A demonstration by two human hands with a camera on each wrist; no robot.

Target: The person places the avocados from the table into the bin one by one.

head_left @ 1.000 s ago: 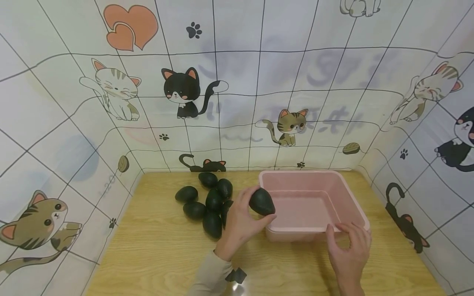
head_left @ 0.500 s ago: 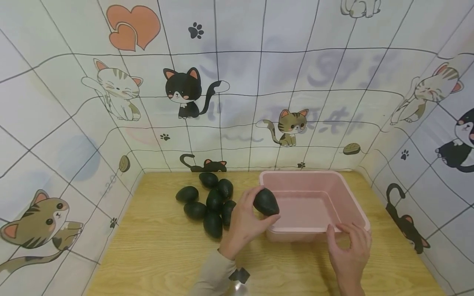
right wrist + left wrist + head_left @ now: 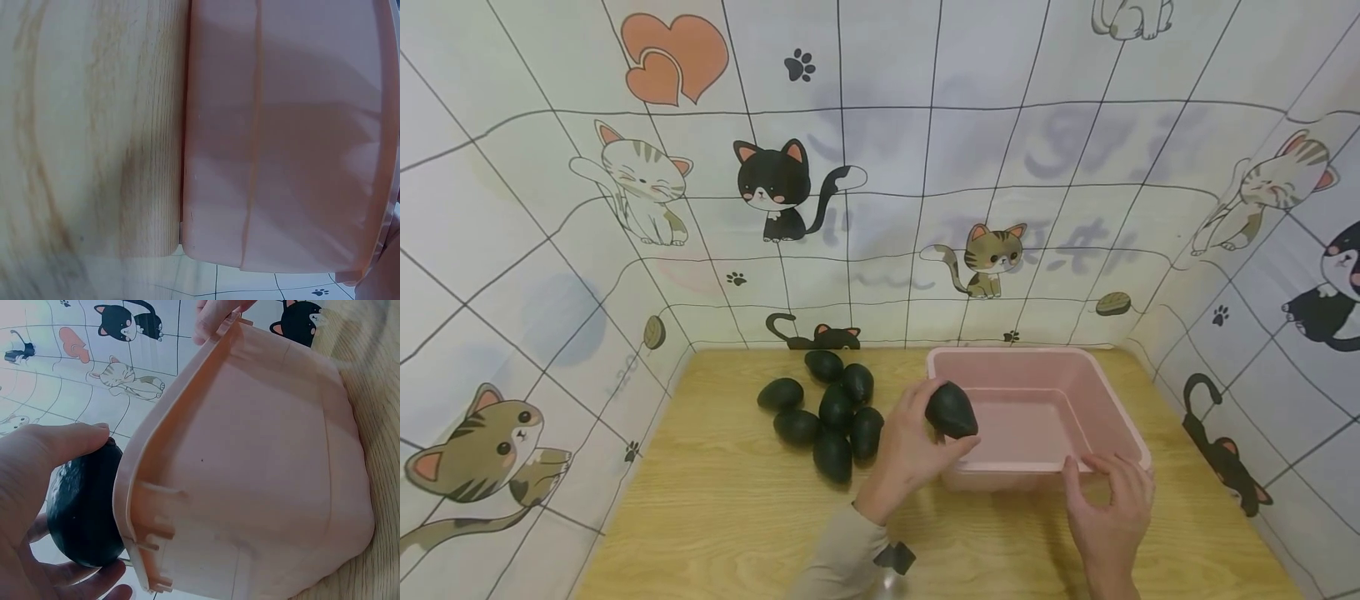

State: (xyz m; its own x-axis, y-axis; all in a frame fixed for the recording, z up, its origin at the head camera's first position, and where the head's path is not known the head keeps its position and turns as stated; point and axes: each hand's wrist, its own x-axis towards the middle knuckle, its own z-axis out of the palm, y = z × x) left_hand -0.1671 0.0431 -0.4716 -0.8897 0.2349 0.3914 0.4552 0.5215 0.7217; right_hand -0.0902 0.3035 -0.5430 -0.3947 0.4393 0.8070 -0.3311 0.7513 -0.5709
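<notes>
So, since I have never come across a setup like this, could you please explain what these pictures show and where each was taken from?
There is no machine here: these are a person's two bare hands. The wide view comes from a camera worn on the head, looking forward and down. The other two come from cameras on the wrists: the left one sees that hand's work up close, the right one mostly the tub's outer wall.

On the wooden table stands a pink plastic tub, with seven loose avocados grouped to its left. The left hand holds another avocado by the tub's left rim. The right hand holds the near rim, towards its right corner.
</notes>
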